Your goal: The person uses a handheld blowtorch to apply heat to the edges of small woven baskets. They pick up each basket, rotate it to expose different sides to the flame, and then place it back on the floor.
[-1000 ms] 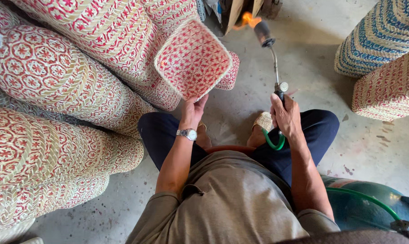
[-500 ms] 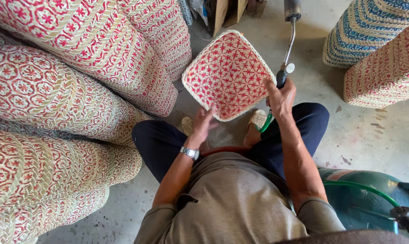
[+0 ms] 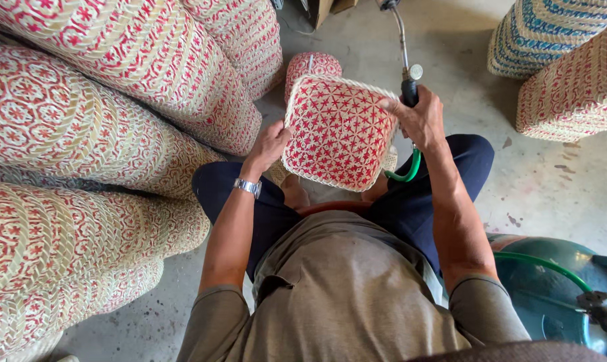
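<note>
You sit with your knees apart on the concrete floor (image 3: 551,194), and the small square woven basket (image 3: 339,131), red with pale star-shaped weave, is held up between your two hands above your lap, its flat patterned face tilted toward you. Your left hand (image 3: 268,144) grasps the basket's left edge: the fingers curl round behind the rim while the thumb lies along the near side, so the basket sits just to the right of that palm, touching it. A metal wristwatch (image 3: 248,187) sits on that wrist. Your right hand (image 3: 421,121) is clenched round the dark grip of a gas torch (image 3: 406,64), whose thin metal tube runs up and away from you past the top of the view; whether a flame burns cannot be told, since the nozzle is cut off. The fingertips (image 3: 388,104) of that hand also touch the basket's upper right corner, so the basket lies to the left of the fingers and against them. A green hose (image 3: 405,173) loops out below the right hand, just beside the basket's lower right edge. A dark green gas cylinder (image 3: 551,295) stands by your right elbow. Large rolled stacks of red woven baskets (image 3: 82,134) are heaped on your left, and more stacks, one blue-patterned (image 3: 551,33), stand at the upper right, well apart from the hands.
</note>
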